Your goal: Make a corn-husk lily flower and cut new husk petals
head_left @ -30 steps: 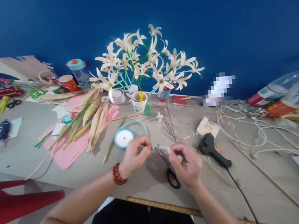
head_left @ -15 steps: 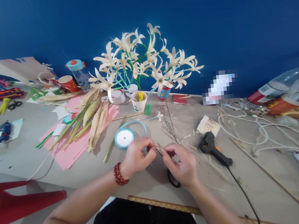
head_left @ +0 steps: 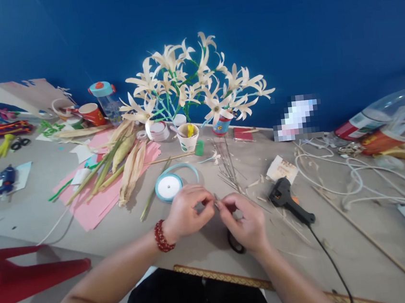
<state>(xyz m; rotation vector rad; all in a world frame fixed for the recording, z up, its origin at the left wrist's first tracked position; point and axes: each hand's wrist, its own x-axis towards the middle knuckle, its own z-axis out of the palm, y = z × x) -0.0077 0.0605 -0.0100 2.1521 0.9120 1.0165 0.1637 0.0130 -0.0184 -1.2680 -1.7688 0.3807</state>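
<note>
Above the table, my left hand (head_left: 189, 210) and my right hand (head_left: 245, 221) meet with fingertips almost touching. Each is closed in a pinch. A tiny brownish piece shows between the fingertips, too small for me to name. Just behind my left hand lies a spool of light blue ribbon (head_left: 169, 187) with its loose end curling right. Partly covered by my right hand is a black ring-shaped handle (head_left: 235, 242). Thin dark wires (head_left: 228, 163) lie beyond my hands. To the right rests a black glue gun (head_left: 290, 201) with its cord trailing forward.
Cream husk flowers (head_left: 216, 106) on green stems stand against the blue wall, near a paper cup (head_left: 188, 138). Dried husks (head_left: 134, 173) and stalks lie on pink paper (head_left: 88, 214). White cables (head_left: 358, 188) and bottles (head_left: 376, 116) fill the right; a red stool (head_left: 34, 275) stands left.
My left fingertips have shifted slightly right, towards my right hand, and both hands stay pinched. The things on the table have not moved.
</note>
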